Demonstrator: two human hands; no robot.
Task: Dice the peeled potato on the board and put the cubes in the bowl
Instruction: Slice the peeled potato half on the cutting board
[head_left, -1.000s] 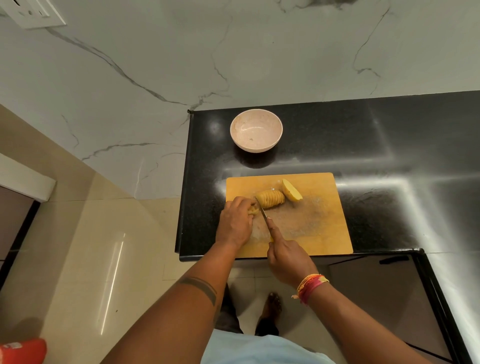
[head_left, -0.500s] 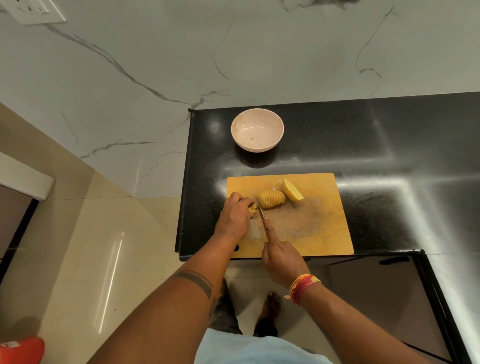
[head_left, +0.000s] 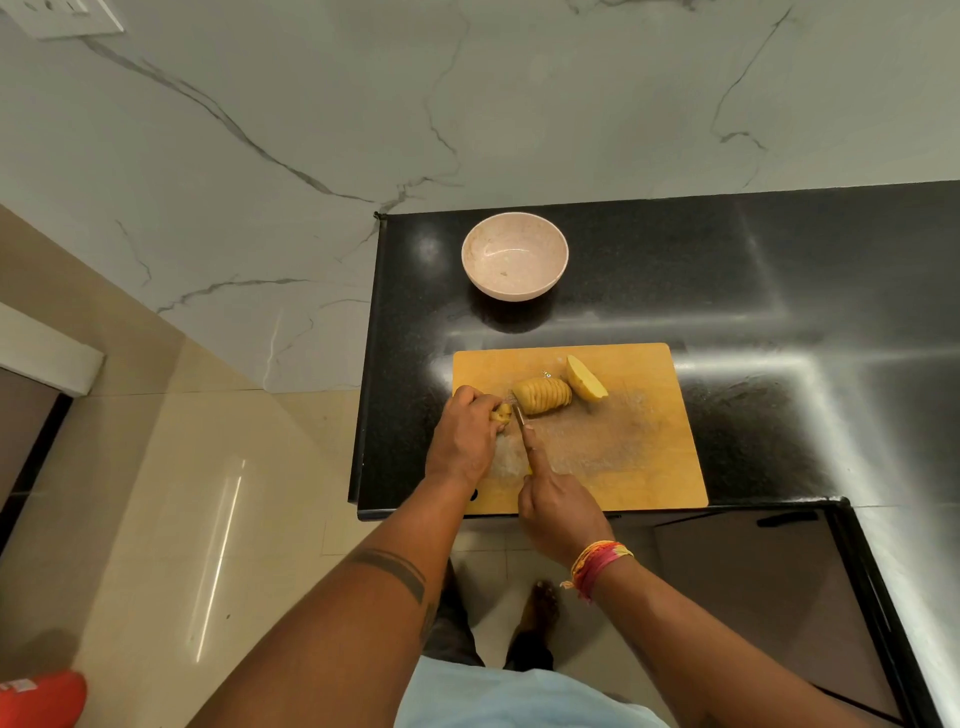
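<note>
**Knife in the potato's left end, bowl holding no cubes**

Your left hand (head_left: 464, 441) sits at the board's (head_left: 623, 467) nine o'clock side, fingers curled over a small end piece of potato (head_left: 502, 413) and pinning it to the wood; your right hand (head_left: 558, 512) comes in from six o'clock, clamped round the knife (head_left: 519, 418) handle with the forefinger laid straight along the spine; the handle itself is hidden inside your grip, so only the narrow blade shows, running toward twelve o'clock between the end piece and the rest of the potato; the two hands are close but not touching

Just at three o'clock of the blade lies the sliced section (head_left: 542, 396), a run of thin slices leaning together and resting on the board; whether the slices are cut right through, you cannot tell from here; touching or nearly touching that section on its two o'clock side is the uncut potato half (head_left: 586, 378), cut face up and tilted; no cubes show on the board

The bowl (head_left: 515, 255), pale pink, stands on the black bench (head_left: 779, 291) at twelve o'clock of the board, well apart from it, with nothing of the potato inside; the board lies at the bench's near edge, its six o'clock side level with that edge; a worn, pale patch marks the board's middle

A coloured thread band (head_left: 597, 564) wraps your right wrist; at the far seven o'clock corner of the view a red object (head_left: 41, 699) lies on the floor
</note>
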